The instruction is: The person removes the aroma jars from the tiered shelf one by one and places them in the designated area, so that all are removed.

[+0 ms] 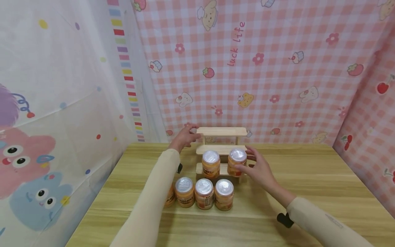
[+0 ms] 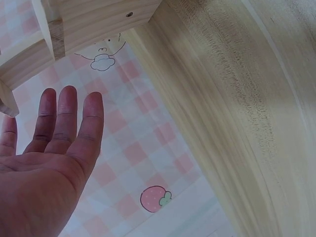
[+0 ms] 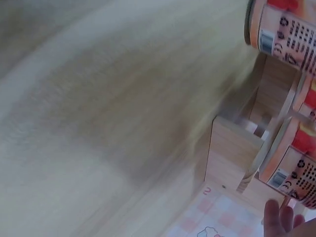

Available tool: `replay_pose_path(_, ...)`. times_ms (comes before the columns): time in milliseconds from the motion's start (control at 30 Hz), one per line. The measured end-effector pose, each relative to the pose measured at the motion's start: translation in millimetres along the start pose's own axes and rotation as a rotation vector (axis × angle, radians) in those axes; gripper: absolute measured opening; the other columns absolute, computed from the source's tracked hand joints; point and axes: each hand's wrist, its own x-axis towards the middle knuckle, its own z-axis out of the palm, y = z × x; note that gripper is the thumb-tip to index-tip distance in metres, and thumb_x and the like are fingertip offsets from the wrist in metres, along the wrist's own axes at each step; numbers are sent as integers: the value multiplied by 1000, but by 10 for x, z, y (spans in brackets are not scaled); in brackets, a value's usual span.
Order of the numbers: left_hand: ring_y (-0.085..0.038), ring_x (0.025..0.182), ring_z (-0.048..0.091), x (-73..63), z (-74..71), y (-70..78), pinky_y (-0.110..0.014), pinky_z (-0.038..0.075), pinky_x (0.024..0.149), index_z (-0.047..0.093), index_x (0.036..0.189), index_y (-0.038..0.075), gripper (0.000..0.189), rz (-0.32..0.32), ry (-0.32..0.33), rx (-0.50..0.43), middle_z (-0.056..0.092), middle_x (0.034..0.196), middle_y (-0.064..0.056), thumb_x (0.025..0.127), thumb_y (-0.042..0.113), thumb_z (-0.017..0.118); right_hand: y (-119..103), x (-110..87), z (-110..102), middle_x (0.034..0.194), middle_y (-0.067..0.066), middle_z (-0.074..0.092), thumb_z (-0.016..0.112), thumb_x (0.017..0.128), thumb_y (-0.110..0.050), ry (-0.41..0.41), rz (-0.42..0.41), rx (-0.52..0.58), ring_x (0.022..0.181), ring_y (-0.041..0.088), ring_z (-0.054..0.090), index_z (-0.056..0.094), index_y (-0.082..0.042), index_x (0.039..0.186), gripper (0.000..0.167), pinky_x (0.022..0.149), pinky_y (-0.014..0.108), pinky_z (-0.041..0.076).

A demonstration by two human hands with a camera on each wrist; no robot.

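Observation:
A small three-tier wooden shelf (image 1: pixel 221 131) stands at the back of the table. My right hand (image 1: pixel 260 169) grips an orange-labelled jar (image 1: pixel 237 162) with a silvery lid, thumb in front and fingers round its far side. This jar is at the right end of the lowest tier; a matching jar (image 1: pixel 211 164) stands to its left. At the top tier's left end is my left hand (image 1: pixel 185 138), its fingers extended at the board's edge. In the left wrist view, straight fingers (image 2: pixel 67 111) and a bare palm show beside the shelf's wood.
Several more such jars (image 1: pixel 204 194) stand in a row in front of the shelf, the leftmost partly behind my left sleeve (image 1: pixel 154 192). The wooden table (image 1: pixel 296 171) meets a pink checked cloth (image 1: pixel 277 79) at the back and a white printed sheet (image 1: pixel 71 103) on the left.

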Motion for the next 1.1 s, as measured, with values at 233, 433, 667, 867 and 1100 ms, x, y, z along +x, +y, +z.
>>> replay_pose_path(233,-37,118,56,2,8,9,-51,50,89,48,143,17,50,-1,-11,6,52,134,-20,98,29,65,12,50,1,141,26,44,84,82,-21,-58,15,-15,124,45,50,34,-7,152,87,86,47,54)
replay_pose_path(433,-36,118,56,7,7,14,-51,50,88,48,143,17,50,-6,-8,9,52,134,-19,98,29,65,15,63,14,135,23,50,84,82,-20,-68,25,-18,122,43,52,41,-5,147,79,84,43,55)
replay_pose_path(667,-36,119,55,-19,-10,12,-51,49,90,48,143,18,51,-8,-7,1,52,135,-19,97,30,66,5,35,25,129,21,52,85,81,-16,-68,23,15,118,41,54,45,-3,141,74,85,41,55)
replay_pose_path(867,-36,119,55,-21,-16,9,-54,48,93,48,142,19,50,-22,-6,-11,52,133,-19,97,30,66,-17,-76,21,125,19,53,86,78,-14,-65,23,25,113,38,57,48,-2,135,70,85,36,55)
replay_pose_path(1100,-39,121,53,-5,-14,9,-58,45,97,48,142,18,51,-21,-21,-28,51,135,-20,97,29,66,-21,-259,-21,122,19,55,88,76,-12,-85,3,72,106,34,60,49,-3,133,69,81,31,55)
